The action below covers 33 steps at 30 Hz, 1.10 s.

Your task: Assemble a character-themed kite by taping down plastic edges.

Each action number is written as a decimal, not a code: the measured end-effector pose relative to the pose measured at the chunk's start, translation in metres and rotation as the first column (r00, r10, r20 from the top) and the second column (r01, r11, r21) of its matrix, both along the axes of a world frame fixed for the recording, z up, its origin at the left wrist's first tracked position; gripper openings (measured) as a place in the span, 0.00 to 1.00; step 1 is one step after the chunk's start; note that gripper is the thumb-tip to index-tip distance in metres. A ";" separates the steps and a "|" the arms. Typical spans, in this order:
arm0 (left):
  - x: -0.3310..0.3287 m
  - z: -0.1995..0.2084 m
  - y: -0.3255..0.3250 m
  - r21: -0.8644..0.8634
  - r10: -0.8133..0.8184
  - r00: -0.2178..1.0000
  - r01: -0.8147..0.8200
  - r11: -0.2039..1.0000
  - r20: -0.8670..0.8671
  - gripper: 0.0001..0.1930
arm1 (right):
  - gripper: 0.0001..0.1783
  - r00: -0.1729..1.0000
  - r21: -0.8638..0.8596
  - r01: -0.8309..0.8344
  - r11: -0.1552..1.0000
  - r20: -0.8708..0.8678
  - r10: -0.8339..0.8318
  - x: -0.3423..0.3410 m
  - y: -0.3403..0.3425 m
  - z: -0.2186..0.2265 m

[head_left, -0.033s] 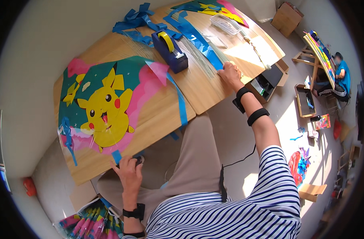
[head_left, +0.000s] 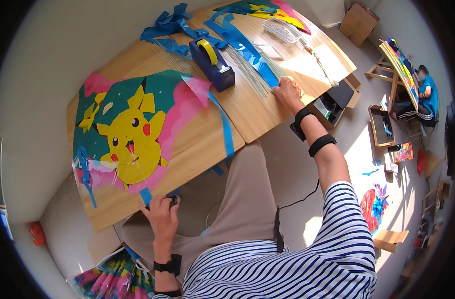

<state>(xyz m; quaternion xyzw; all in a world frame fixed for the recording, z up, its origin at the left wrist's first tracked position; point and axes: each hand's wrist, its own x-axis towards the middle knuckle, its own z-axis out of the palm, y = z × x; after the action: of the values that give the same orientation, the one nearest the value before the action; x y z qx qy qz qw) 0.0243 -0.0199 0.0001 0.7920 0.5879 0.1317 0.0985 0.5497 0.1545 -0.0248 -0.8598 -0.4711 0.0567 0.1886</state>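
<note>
My right hand [head_left: 288, 93] is at the near edge of the table, fingers closed at the end of a long, shiny blue plastic strip [head_left: 260, 66]. Thin clear sticks [head_left: 247, 72] lie beside that strip. My left hand [head_left: 161, 215] is low at the table's front edge, fingers curled by a small dark object [head_left: 174, 200] whose kind I cannot make out. Just above it, a short blue strip [head_left: 146, 195] hangs over the edge. On the left of the table lies a printed plastic sheet [head_left: 133, 134] with a yellow cartoon figure on green and pink.
A dark blue tape dispenser [head_left: 220, 74] with yellow tape stands mid-table. Behind it are tangled blue strips [head_left: 170, 25] and a clear plastic tub [head_left: 282, 31]. Folded printed sheets [head_left: 115, 279] fill a box at lower left. Another person [head_left: 426, 94] sits at a table far right.
</note>
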 end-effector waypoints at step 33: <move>0.006 -0.001 0.001 -0.041 -0.018 1.000 0.018 0.999 0.007 0.13 | 0.14 0.951 0.062 0.166 0.984 -0.273 -0.143 0.039 0.042 -0.013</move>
<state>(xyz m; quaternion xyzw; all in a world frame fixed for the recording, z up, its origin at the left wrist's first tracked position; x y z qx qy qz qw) 0.0304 -0.0188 -0.0010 0.7947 0.5829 0.1216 0.1178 0.5882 0.1962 -0.0377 -0.8698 -0.3747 0.1375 0.2902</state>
